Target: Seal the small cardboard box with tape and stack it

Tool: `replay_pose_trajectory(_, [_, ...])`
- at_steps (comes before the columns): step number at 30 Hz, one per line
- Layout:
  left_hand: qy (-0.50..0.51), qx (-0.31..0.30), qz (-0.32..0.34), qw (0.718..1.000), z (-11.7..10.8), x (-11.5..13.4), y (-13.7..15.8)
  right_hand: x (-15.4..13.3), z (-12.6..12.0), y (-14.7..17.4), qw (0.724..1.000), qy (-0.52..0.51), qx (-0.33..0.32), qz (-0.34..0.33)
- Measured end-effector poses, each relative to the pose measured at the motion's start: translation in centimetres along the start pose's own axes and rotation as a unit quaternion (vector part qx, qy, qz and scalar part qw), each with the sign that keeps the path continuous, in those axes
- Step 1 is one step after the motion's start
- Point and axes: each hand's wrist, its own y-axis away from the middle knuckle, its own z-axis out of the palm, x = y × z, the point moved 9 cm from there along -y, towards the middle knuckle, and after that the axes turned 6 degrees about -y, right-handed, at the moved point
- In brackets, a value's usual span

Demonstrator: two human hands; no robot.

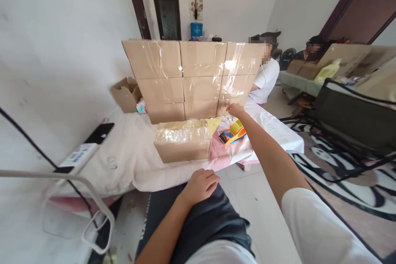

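Observation:
My right hand (236, 109) reaches forward to the lower right of a wall of taped cardboard boxes (202, 64). Its fingers are bent but apart, and I see nothing held in them. Just below it, an orange tape dispenser (236, 135) lies on the cloth beside a yellow roll (236, 126). My left hand (202, 185) hovers or rests over my dark-clothed lap, fingers loosely extended and holding nothing; whether it touches the lap I cannot tell. Beyond that hand, a long taped carton (183, 140) lies on the covered table (123, 152), in front of the box wall.
An open carton (126, 94) stands at the back left. Along the left edge lie a black item (99, 133) and a white box (83, 154). A pale bent tube (93, 194) crosses the lower left. Two people sit beyond, near a folding chair (361, 126) and a yellow jug (328, 70).

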Motion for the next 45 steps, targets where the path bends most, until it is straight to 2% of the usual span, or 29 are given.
replay_pose_trajectory(2, [0.055, -0.126, 0.021, 0.99, 3.8, 0.7, 0.7, 0.6, 1.2, -0.4, 0.997, 0.031, -0.07, 0.001])
replay_pose_trajectory(4, [0.088, -0.191, 0.005, 0.978, 5.6, 0.6, 1.4, 1.2, 2.2, -0.5, 0.991, 0.042, -0.124, 0.004])
replay_pose_trajectory(6, [0.118, -0.216, -0.045, 0.968, 6.3, -0.6, 2.0, 1.7, 2.8, -0.5, 0.987, 0.037, -0.154, 0.013])
replay_pose_trajectory(9, [0.153, -0.229, -0.172, 0.946, 6.2, -3.7, 2.9, 2.5, 3.4, -0.4, 0.985, 0.015, -0.167, 0.041])
replay_pose_trajectory(11, [0.167, -0.238, -0.244, 0.925, 6.2, -5.7, 3.6, 3.0, 3.6, -0.4, 0.986, -0.002, -0.158, 0.06])
replay_pose_trajectory(14, [0.183, -0.253, -0.291, 0.905, 6.2, -7.1, 4.6, 3.4, 2.9, -0.8, 0.991, -0.025, -0.109, 0.072])
replay_pose_trajectory(18, [0.212, -0.233, -0.288, 0.904, 6.0, -7.1, 5.1, 3.6, 0.4, -1.2, 0.995, -0.076, 0.008, 0.065])
replay_pose_trajectory(21, [0.254, -0.217, -0.284, 0.899, 5.7, -6.7, 4.8, 3.4, -0.8, -1.2, 0.988, -0.138, 0.055, 0.053])
replay_pose_trajectory(24, [0.271, -0.217, -0.289, 0.892, 5.5, -6.6, 4.4, 2.6, -0.8, -1.2, 0.978, -0.193, 0.066, 0.034])
replay_pose_trajectory(28, [0.259, -0.214, -0.272, 0.902, 5.3, -6.3, 4.0, 1.3, -0.2, -0.7, 0.97, -0.233, 0.075, 0.006])
replay_pose_trajectory(33, [0.196, -0.24, -0.26, 0.915, 6.3, -6.6, 4.5, 0.0, -0.4, 0.6, 0.964, -0.237, 0.114, -0.034])
replay_pose_trajectory(35, [0.174, -0.245, -0.267, 0.916, 6.5, -6.7, 4.5, -1.2, -0.2, 1.6, 0.961, -0.252, 0.093, -0.062])
replay_pose_trajectory(37, [0.17, -0.239, -0.241, 0.925, 5.8, -6.0, 3.9, -2.8, 0.4, 3.4, 0.955, -0.273, 0.051, -0.101])
replay_pose_trajectory(39, [0.173, -0.192, -0.175, 0.95, 3.5, -4.5, 2.6, -4.8, 1.3, 6.4, 0.932, -0.326, 0.003, -0.161])
replay_pose_trajectory(40, [0.162, -0.139, -0.147, 0.966, 1.5, -4.0, 2.0, -5.6, 1.7, 8.2, 0.911, -0.366, -0.018, -0.188])
replay_pose_trajectory(41, [0.139, -0.061, -0.132, 0.98, -1.1, -3.9, 1.5, -6.3, 2.1, 10.1, 0.886, -0.414, -0.034, -0.209])
replay_pose_trajectory(42, [0.103, 0.041, -0.133, 0.985, -4.2, -4.2, 1.4, -6.6, 2.6, 11.9, 0.86, -0.461, -0.042, -0.214])
replay_pose_trajectory(43, [0.056, 0.16, -0.146, 0.975, -7.6, -4.8, 1.9, -6.5, 3.2, 13.5, 0.838, -0.504, -0.041, -0.207])
replay_pose_trajectory(45, [-0.04, 0.368, -0.179, 0.912, -13.0, -6.1, 4.2, -6.1, 4.5, 16.2, 0.81, -0.559, -0.019, -0.179])
